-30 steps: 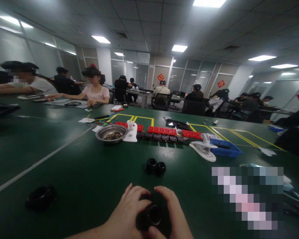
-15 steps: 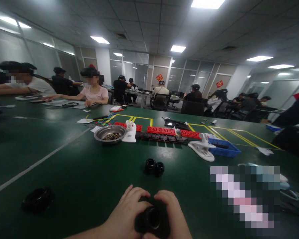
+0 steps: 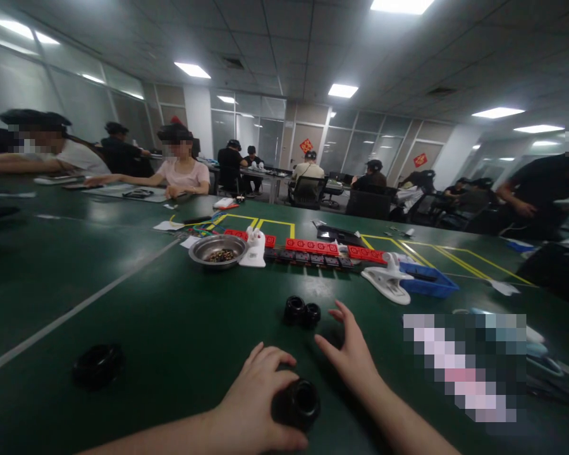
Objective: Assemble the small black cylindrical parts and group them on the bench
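Note:
My left hand (image 3: 260, 393) is wrapped around a glossy black tyre-like ring (image 3: 307, 402) with a round hole facing up, low in the middle of the view. Its fingers curve over the left side and the thumb lies at the near side. Free of anything, my right hand (image 3: 349, 344) reaches forward with thumb and fingers apart. Just left of its fingertips, two smaller black rings, the left one (image 3: 294, 308) and the right one (image 3: 312, 313), sit side by side on the green table (image 3: 180, 316). Another black ring (image 3: 98, 365) lies to the left.
A metal bowl (image 3: 201, 251) of small bits stands beyond my hands beside a white stand (image 3: 253, 249). Red strips (image 3: 312, 247), a white clamp-like piece (image 3: 387, 281) and a blue tray (image 3: 431, 284) line the far side. A co-worker (image 3: 183, 170) sits across the table.
My right hand has come off the black ring and moved forward and right, opening near the two small rings. My left hand keeps hold. The view has shifted slightly.

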Demonstrator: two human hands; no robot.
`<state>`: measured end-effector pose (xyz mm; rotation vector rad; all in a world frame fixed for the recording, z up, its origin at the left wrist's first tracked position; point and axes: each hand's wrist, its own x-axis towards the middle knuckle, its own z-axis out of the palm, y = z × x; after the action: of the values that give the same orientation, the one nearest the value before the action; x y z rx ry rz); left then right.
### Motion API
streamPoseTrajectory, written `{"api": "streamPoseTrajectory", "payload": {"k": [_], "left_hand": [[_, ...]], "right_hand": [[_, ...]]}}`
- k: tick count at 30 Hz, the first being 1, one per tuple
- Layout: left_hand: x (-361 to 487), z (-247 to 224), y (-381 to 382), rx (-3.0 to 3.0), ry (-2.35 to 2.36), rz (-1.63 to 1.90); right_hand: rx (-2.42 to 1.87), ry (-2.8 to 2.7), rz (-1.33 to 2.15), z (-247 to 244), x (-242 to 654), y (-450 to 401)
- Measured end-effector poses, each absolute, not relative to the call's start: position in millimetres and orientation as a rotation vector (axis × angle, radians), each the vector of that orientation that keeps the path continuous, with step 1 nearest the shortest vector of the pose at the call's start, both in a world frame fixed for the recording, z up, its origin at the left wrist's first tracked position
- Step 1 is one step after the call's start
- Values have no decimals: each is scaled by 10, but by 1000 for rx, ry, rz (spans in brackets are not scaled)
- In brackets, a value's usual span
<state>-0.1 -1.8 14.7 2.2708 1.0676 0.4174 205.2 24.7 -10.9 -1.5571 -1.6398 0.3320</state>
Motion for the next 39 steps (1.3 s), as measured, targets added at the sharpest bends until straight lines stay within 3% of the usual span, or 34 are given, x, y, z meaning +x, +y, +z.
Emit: {"api": "streamPoseTrajectory", "payload": {"k": [5,12,18,22,28,35,39], "left_hand": [[-7,116,-30,2269,1076,452],[-24,102,-27,2261,1049,473],[-33,97,-40,2262,1047,504],[-20,69,-37,2293,1033,512],[-2,78,-18,2302,1064,477],[-26,26,6,2308,1007,474],[-10,48,-10,2300,1030,485]], "right_hand": [[-1553,-1711,545,-73,2105,597],[-1593,-1765,533,-96,2093,673],[-1497,-1678,294,287,2002,198],[-1562,-2132,341,465,1686,-294],[-1309,-2384,396,422,1528,-462],[-1221,-2219,139,221,1654,-465],[-1023,-2216,244,152,1642,-464]]}}
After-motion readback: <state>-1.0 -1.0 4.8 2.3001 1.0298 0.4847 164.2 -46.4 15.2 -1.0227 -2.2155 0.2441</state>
